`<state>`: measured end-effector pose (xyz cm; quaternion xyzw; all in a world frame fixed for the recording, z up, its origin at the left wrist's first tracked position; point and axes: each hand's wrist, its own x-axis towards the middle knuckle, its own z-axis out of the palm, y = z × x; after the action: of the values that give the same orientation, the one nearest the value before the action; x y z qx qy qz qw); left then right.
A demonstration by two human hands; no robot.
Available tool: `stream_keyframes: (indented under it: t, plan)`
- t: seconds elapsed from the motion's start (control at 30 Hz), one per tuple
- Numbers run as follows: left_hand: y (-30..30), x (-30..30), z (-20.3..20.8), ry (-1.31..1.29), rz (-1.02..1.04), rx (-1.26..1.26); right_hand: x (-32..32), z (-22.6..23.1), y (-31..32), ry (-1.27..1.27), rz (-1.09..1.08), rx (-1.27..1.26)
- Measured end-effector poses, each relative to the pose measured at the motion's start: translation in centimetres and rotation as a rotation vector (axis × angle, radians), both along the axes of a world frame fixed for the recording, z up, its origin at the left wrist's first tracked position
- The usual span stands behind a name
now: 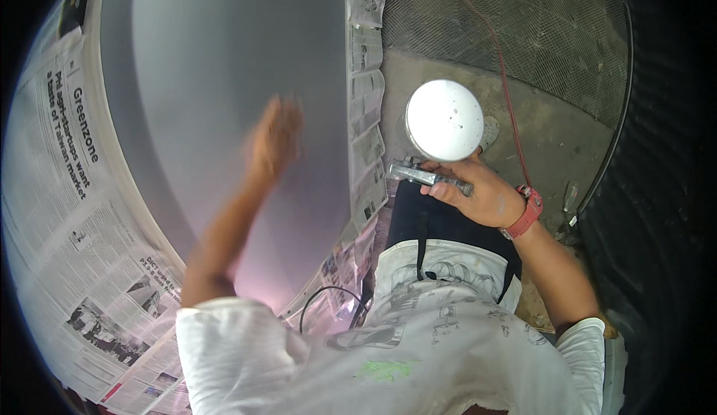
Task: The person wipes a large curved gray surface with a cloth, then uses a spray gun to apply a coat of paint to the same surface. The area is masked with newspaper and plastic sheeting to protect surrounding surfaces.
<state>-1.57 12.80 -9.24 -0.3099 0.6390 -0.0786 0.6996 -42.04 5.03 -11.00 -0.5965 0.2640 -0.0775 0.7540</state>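
In my right hand [482, 191] is a paint spray gun [407, 171], its metal body pointing left and my fingers wrapped round the handle. A round white cup [445, 120] sits on top of the gun, with a few dark specks on its lid. My left hand [276, 132] is over the smooth grey panel [224, 49], smeared by motion. Its fingers cannot be made out, nor whether it touches the surface.
Newspaper [82, 213] masks the panel's left side, and more newspaper sheets [367, 86] line its right edge. A red hose [508, 86] runs along the concrete floor over dark ridged matting [560, 26]. Black sheeting [650, 251] hangs at the right. A black cable [328, 289] loops near my waist.
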Motion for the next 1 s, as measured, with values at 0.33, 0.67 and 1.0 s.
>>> stream_keyframes:
  t: [0.33, 0.67, 1.0]
  plan:
    - [5.4, -0.1, -4.3, -0.030, -0.042, -0.214, 1.0, 1.0, -0.5, 0.030, 0.110, -0.022]
    - [47.4, -6.6, 3.3, -0.064, 0.457, 0.522, 1.5, 0.8, 0.1, -0.007, 0.160, -0.108]
    - [0.2, -0.7, 6.9, 0.218, 0.213, -0.617, 3.4, 6.1, 0.1, -0.067, 0.204, 0.084]
